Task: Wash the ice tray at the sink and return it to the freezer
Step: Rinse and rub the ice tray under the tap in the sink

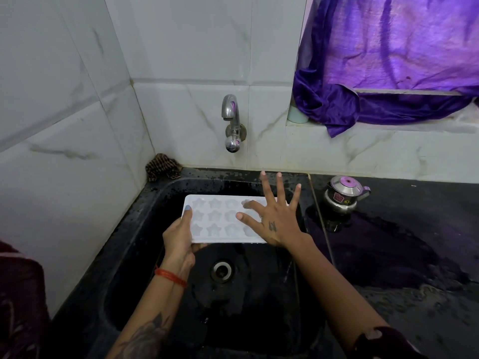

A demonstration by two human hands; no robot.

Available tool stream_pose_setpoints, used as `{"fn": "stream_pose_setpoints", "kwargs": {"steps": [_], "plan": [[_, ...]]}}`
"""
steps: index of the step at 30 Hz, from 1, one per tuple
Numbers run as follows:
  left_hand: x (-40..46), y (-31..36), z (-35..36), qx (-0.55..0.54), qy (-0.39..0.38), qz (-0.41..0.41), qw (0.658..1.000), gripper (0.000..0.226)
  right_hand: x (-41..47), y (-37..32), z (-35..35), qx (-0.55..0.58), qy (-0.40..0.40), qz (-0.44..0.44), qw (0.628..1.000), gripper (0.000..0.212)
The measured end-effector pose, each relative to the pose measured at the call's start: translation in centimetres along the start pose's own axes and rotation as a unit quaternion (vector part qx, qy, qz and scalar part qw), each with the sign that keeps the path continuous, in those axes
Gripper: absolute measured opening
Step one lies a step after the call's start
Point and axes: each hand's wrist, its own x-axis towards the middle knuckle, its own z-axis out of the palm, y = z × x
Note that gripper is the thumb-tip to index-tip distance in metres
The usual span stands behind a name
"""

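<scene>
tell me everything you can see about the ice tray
The ice tray is a white, flat rectangle that looks like plastic, with rows of star-shaped cavities facing up. It is held roughly level over the black sink, below the tap. The left hand grips its left end, thumb on top. The right hand, fingers spread straight, covers its right part. Whether the cavities hold anything is unclear.

Place: a home kitchen, at its wash corner.
Sink: a black basin [145, 229] with a round drain [222, 271] lies under both hands.
Tap: a chrome wall tap [232, 123] sits above the hands on white marble-look tiles [64, 99].
Counter: a wet black countertop [401, 242] right of the hands bears a small steel kettle [343, 194].
Window ledge: a purple curtain [388, 60] hangs up and to the right.
</scene>
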Motion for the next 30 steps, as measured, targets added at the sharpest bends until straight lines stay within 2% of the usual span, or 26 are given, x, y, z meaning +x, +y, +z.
{"fn": "stream_pose_setpoints", "kwargs": {"steps": [5, 13, 19, 27, 30], "plan": [[0.1, -0.1, 0.1, 0.0, -0.001, -0.002, 1.0, 0.02, -0.2, -0.1, -0.3, 0.007, -0.01, -0.006, 1.0, 0.068], [0.1, -0.4, 0.0, 0.004, -0.004, -0.007, 1.0, 0.02, -0.2, 0.1, 0.0, -0.02, 0.016, -0.011, 1.0, 0.072], [0.0, -0.4, 0.0, -0.001, -0.005, -0.008, 1.0, 0.02, 0.3, -1.0, -0.6, 0.012, 0.047, -0.023, 0.999, 0.067], [0.0, -0.2, 0.1, -0.002, -0.014, -0.017, 1.0, 0.019, 1.0, -2.3, -0.2, -0.006, 0.006, -0.052, 0.999, 0.086], [-0.1, -0.1, 0.1, -0.002, -0.013, -0.017, 1.0, 0.019, 1.2, -2.7, -0.3, 0.015, -0.025, -0.042, 0.999, 0.087]]}}
